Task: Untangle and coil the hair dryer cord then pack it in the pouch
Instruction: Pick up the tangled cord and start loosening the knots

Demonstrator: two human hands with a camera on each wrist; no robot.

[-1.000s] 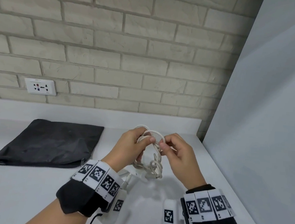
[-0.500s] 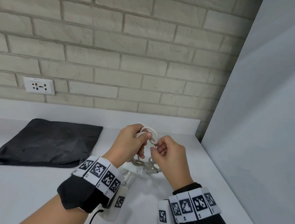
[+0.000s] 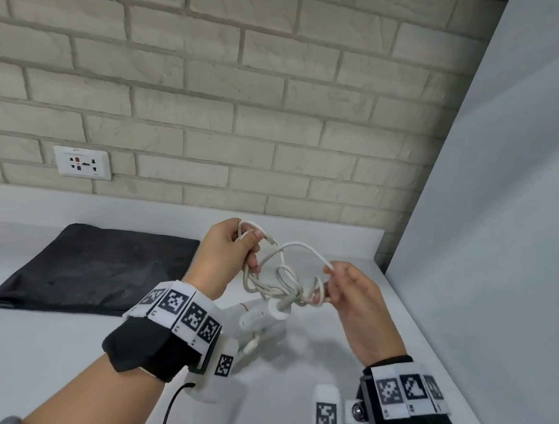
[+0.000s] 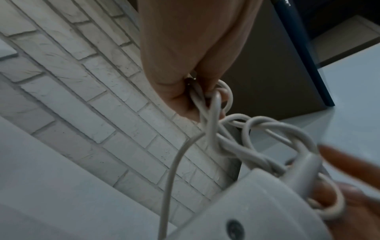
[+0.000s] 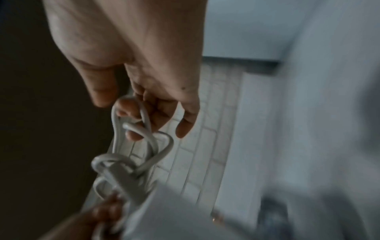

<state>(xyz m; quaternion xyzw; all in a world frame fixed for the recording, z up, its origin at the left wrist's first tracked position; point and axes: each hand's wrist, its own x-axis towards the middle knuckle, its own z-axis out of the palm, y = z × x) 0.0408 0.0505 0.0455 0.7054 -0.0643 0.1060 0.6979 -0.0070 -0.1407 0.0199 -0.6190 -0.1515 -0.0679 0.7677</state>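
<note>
A white hair dryer cord (image 3: 280,279) hangs tangled in loops between my two hands above the counter. My left hand (image 3: 234,245) grips several loops of the cord (image 4: 207,105) in its curled fingers. To the right, my right hand (image 3: 343,281) pinches one arching strand of the cord (image 5: 131,128) and pulls it sideways. Below the tangle the white hair dryer (image 3: 264,313) dangles by its handle end. The black pouch (image 3: 97,267) lies flat on the counter at the left, apart from both hands.
The white counter (image 3: 39,353) runs to a brick wall with a wall socket (image 3: 82,162). A white panel (image 3: 506,231) rises along the counter's right edge, close to my right hand.
My hands have drawn apart. The right hand pulled a strand out to the right, opening the tight bundle into wider loops, and the hair dryer handle has come into view under it.
</note>
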